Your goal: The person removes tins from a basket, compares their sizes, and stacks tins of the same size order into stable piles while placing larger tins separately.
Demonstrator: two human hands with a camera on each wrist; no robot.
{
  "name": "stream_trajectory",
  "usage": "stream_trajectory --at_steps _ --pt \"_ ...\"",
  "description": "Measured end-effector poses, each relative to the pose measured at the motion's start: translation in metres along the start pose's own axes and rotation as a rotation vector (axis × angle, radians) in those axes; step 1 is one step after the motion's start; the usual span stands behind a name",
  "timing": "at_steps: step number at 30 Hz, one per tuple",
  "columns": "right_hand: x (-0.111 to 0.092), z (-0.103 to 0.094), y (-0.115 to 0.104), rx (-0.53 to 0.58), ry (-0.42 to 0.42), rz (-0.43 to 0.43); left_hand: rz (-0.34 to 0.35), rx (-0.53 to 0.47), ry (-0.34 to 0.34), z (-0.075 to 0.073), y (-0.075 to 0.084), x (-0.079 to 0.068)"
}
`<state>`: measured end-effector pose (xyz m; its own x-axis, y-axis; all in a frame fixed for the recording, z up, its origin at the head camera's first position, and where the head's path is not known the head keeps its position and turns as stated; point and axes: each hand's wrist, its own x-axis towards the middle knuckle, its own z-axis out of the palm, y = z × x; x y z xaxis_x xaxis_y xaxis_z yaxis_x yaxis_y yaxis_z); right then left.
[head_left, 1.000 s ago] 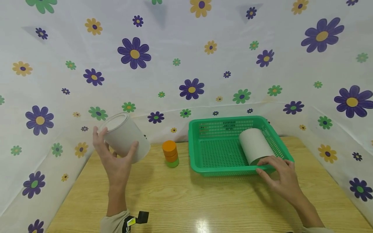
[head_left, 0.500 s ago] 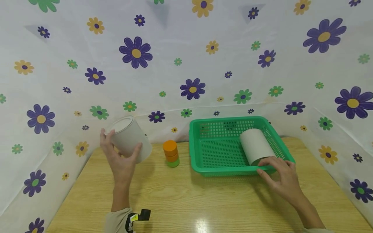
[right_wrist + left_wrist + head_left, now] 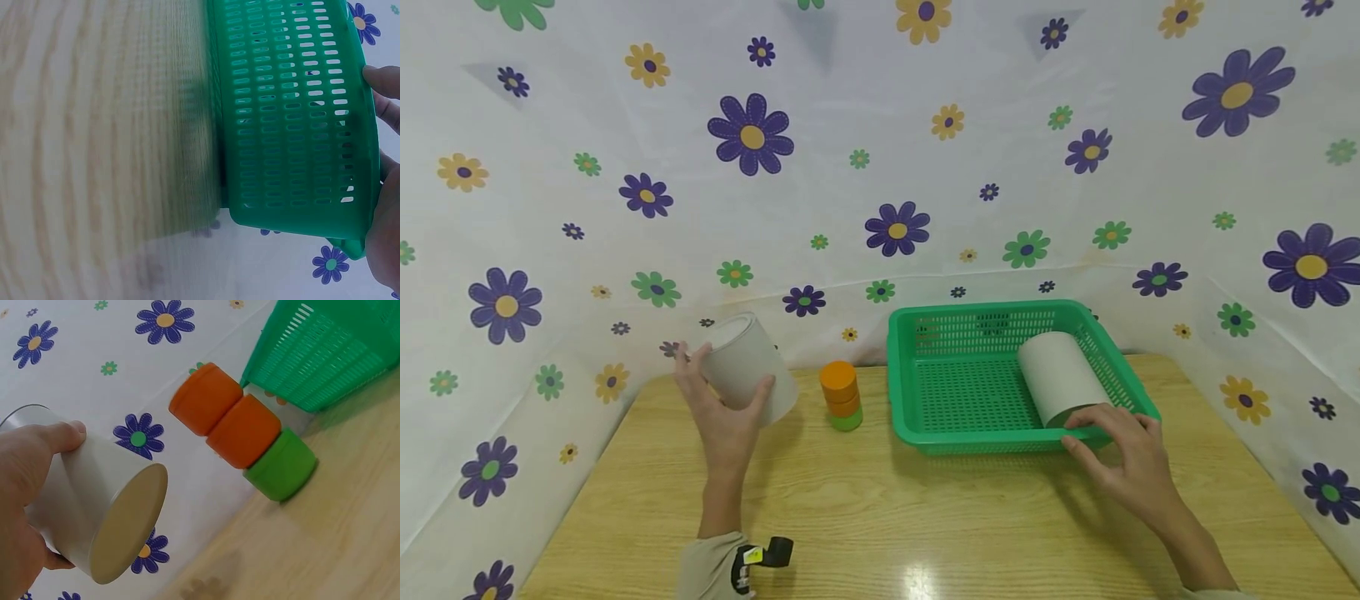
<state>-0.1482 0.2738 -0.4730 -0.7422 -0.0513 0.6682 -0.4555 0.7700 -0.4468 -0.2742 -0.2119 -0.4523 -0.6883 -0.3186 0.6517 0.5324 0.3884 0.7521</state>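
My left hand (image 3: 726, 417) grips a white cylindrical canister (image 3: 748, 367), fingers on its far side and thumb on the near side. The canister is tilted above the left of the table; in the left wrist view its round beige end (image 3: 131, 525) faces down toward the right. My right hand (image 3: 1123, 454) pinches the front rim of a green plastic basket (image 3: 970, 437), thumb outside and fingers over the inside. A second white cylinder (image 3: 1060, 375) lies on its side in the basket's right part, its near end partly hidden by the fingers.
A short stack of two orange pieces (image 3: 838, 383) on a green piece (image 3: 846, 418) stands between the left canister and the basket. The wooden table (image 3: 880, 517) meets a white flowered cloth (image 3: 820, 192) at the back and sides.
My left hand has moved right and downward with the canister, bringing it lower over the table and nearer the stack. The right hand stays at the basket rim.
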Motion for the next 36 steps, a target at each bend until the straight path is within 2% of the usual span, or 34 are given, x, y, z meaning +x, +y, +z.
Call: stream_trajectory --at_steps 4,9,18,30,36 --pt "0.0 -0.001 0.001 0.002 0.001 0.001 -0.011 0.037 -0.005 0.004 -0.022 -0.004" --pt "-0.002 -0.001 0.002 0.004 0.009 -0.003 -0.008 0.051 -0.012 0.009 -0.033 -0.01" --pt "-0.004 0.0 0.005 0.001 0.008 -0.018 -0.005 0.06 -0.004 0.012 -0.044 -0.017" --pt "-0.004 0.002 0.005 0.008 0.005 -0.022 0.015 0.074 -0.054 0.017 -0.056 -0.027" --pt "-0.002 0.002 0.006 0.01 0.01 -0.026 0.018 0.087 -0.067 0.022 -0.056 -0.028"
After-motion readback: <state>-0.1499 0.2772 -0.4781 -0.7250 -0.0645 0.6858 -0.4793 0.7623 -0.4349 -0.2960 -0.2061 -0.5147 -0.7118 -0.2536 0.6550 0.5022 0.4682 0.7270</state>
